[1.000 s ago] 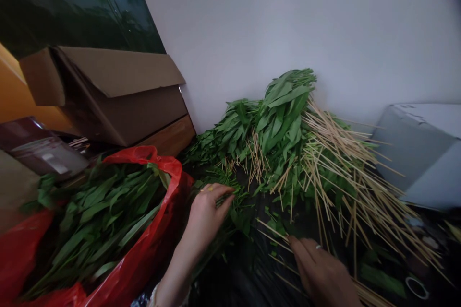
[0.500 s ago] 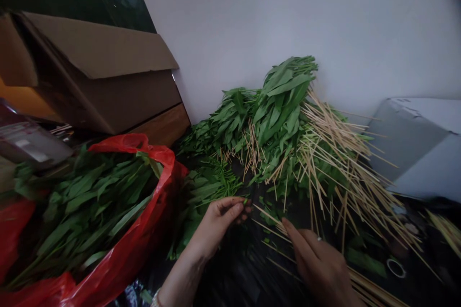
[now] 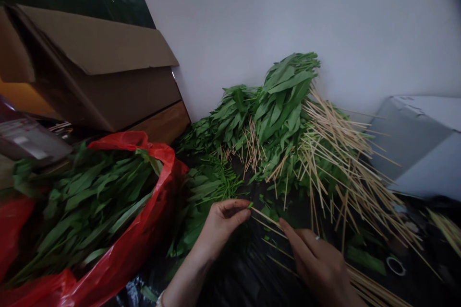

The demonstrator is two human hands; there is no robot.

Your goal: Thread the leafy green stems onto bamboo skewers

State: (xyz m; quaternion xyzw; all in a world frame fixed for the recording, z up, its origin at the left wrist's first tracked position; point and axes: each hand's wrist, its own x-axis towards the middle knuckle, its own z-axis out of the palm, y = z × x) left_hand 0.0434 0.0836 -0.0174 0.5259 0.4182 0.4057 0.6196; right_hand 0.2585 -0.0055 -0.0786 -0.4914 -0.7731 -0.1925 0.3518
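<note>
My left hand (image 3: 221, 225) pinches a small green stem piece (image 3: 250, 205) between thumb and fingertips. Several thin bamboo skewers (image 3: 267, 217) stick out from my right hand (image 3: 319, 261), which is closed around them and wears a ring. The tip of the uppermost skewer meets the green piece at my left fingertips; whether it has pierced it I cannot tell. Cut leafy greens (image 3: 205, 187) lie just beyond my left hand. Past both hands, bunches of long green leaves (image 3: 284, 91) are heaped with many skewers (image 3: 345, 153) poking out to the right.
A red plastic bag (image 3: 163, 187) full of leafy stems stands at the left. Behind it is an open cardboard box (image 3: 108, 91). A white box (image 3: 418, 144) sits at the right by the wall. Black plastic sheeting (image 3: 230, 273) covers the surface, with a white ring (image 3: 396, 266) on it.
The uppermost skewer's tip has come up to the green piece at my left fingertips. My right hand has shifted slightly left, closer to my left hand.
</note>
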